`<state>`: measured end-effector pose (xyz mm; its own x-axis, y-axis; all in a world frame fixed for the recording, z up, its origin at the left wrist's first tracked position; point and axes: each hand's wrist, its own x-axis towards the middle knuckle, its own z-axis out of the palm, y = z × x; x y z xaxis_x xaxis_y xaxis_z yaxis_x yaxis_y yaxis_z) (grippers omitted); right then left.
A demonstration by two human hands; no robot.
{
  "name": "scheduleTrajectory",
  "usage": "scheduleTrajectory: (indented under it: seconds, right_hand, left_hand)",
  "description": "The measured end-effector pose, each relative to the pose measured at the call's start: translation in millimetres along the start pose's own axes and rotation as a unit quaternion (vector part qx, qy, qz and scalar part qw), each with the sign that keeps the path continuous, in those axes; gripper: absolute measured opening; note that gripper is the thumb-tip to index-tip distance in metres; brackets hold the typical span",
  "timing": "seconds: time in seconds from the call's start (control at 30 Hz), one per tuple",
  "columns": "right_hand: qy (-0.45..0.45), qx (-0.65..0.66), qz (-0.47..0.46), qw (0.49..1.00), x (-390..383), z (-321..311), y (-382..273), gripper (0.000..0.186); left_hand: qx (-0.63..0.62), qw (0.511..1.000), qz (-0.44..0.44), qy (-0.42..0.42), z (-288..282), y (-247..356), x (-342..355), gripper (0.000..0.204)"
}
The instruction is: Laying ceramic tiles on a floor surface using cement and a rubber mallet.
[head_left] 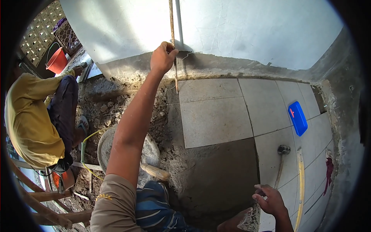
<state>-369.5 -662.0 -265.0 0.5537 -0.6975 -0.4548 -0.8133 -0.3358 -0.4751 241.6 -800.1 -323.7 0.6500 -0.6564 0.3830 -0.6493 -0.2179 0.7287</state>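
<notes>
My left hand [164, 57] reaches up to the wall, its fingers closed on a thin rusty rod [176, 77] that stands upright beside the first floor tile [212, 116]. A string runs across the tiles at the rod's foot. My right hand [268, 200] is low at the right, open with fingers loosely bent, holding nothing, near the handle of a rubber mallet [283, 150]. Below the tiles lies a grey mortar bed [216, 174]. A grey basin [150, 149] with a wooden-handled tool [154, 171] is partly hidden by my left arm.
A co-worker in yellow [34, 116] crouches at left, near a red bucket [56, 60], rubble [108, 104] and wooden pieces [54, 195]. On the right tiles lie a blue case [300, 123], a yellow straight bar [300, 181] and maroon cloth [329, 166]. Walls [251, 31] bound the back and right.
</notes>
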Motion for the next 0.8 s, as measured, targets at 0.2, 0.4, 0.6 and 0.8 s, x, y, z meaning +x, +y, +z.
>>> scheduleTrajectory:
  seconds: [0.2,0.4,0.6,0.8]
  right_hand:
    - [-0.007,0.016,-0.003,1.0,1,3,-5,0.043]
    - [-0.002,0.022,-0.003,1.0,1,1,-13,0.043]
    - [0.004,0.026,0.001,1.0,0,0,-17,0.042]
    - [0.007,0.03,-0.003,1.0,2,0,-19,0.042]
  left_hand:
    - [0.044,0.999,-0.008,-0.013,-8,4,-4,0.032]
    - [-0.015,1.0,-0.009,0.021,-9,1,-5,0.036]
    - [0.087,0.993,-0.034,-0.073,-21,23,-9,0.043]
    - [0.032,0.998,0.043,-0.027,-8,-1,-5,0.033]
